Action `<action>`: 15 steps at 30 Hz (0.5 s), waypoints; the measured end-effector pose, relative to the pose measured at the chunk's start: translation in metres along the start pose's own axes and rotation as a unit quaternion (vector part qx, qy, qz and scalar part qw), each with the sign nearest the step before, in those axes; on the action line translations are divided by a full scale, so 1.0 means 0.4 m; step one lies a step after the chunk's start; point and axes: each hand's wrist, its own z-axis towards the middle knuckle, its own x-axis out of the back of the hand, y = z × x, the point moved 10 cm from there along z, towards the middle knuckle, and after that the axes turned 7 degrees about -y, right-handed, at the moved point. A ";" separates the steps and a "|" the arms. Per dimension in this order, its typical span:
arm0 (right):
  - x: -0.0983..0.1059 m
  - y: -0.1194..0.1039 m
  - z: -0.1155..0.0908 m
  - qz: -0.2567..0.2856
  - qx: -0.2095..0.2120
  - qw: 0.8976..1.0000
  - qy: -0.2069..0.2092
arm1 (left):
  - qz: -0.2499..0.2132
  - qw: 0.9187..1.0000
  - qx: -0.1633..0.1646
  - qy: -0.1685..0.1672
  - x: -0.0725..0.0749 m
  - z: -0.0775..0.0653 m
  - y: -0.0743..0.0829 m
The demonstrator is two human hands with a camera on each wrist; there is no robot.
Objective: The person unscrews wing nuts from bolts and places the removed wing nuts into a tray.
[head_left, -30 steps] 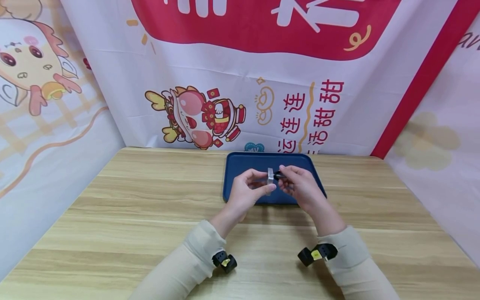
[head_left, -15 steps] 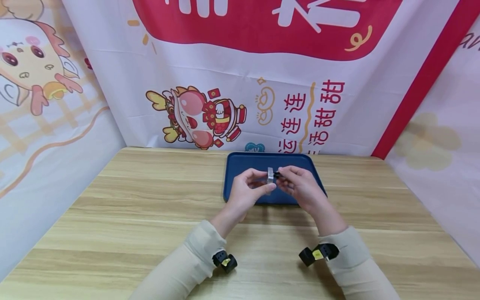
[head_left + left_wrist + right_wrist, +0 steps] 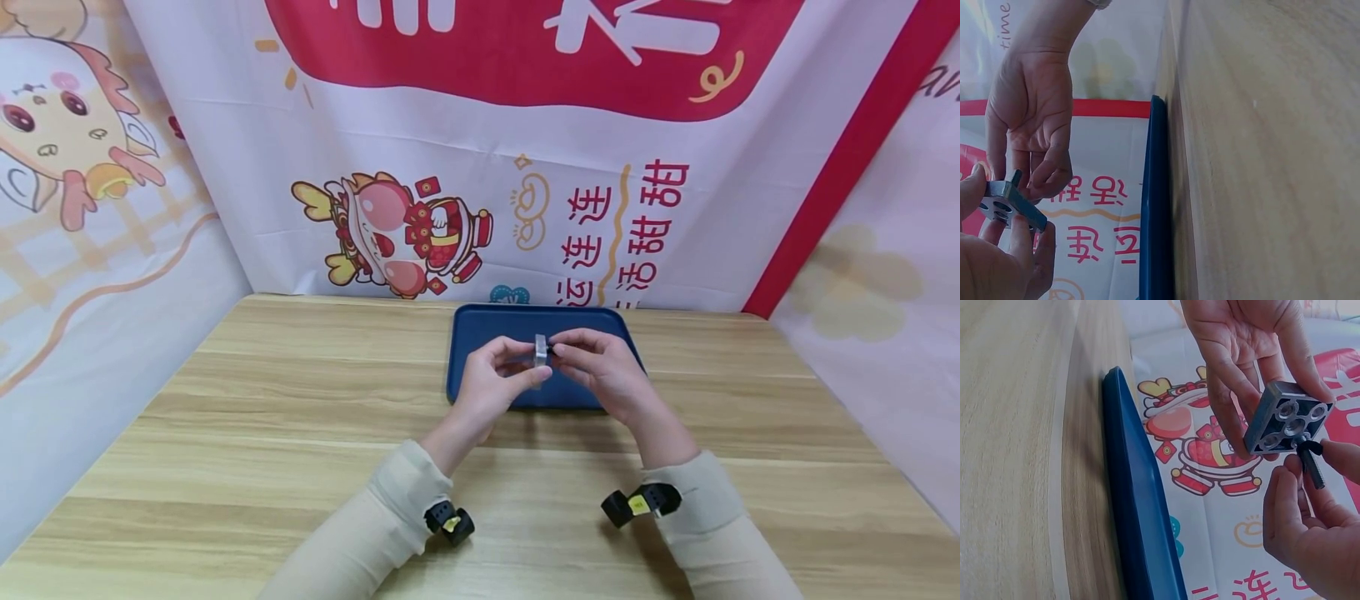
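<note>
My left hand [image 3: 489, 379] grips a square metal block [image 3: 541, 352] by its edges, thumb on one side and fingers on the other. Several round holes show in its face in the right wrist view. From one of them a threaded bolt [image 3: 1314, 472] sticks out, with a small black piece [image 3: 1309, 447] around it close to the block. My right hand [image 3: 603, 371] pinches this black piece between thumb and fingertip, its other fingers curled beneath. The left wrist view shows both hands [image 3: 1038, 125] meeting at the block.
A blue tray [image 3: 480, 321] lies on the wooden table [image 3: 300, 400] near its far edge, under the hands. Behind it hangs a printed cloth [image 3: 450, 125]. A black wrist camera [image 3: 450, 523] is strapped to each sleeve.
My right hand has shifted its fingers on the black piece and turned a little, covering more of it in the head view. The left hand and the block stay where they were.
</note>
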 end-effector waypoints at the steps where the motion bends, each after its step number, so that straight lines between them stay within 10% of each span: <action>1: -0.001 -0.002 0.000 -0.006 0.004 1.000 -0.002 | 0.000 1.000 0.000 0.000 0.000 0.000 0.000; 15: -0.006 -0.029 -0.001 -0.112 0.058 0.992 -0.008 | 0.000 1.000 0.000 0.002 0.000 0.001 -0.002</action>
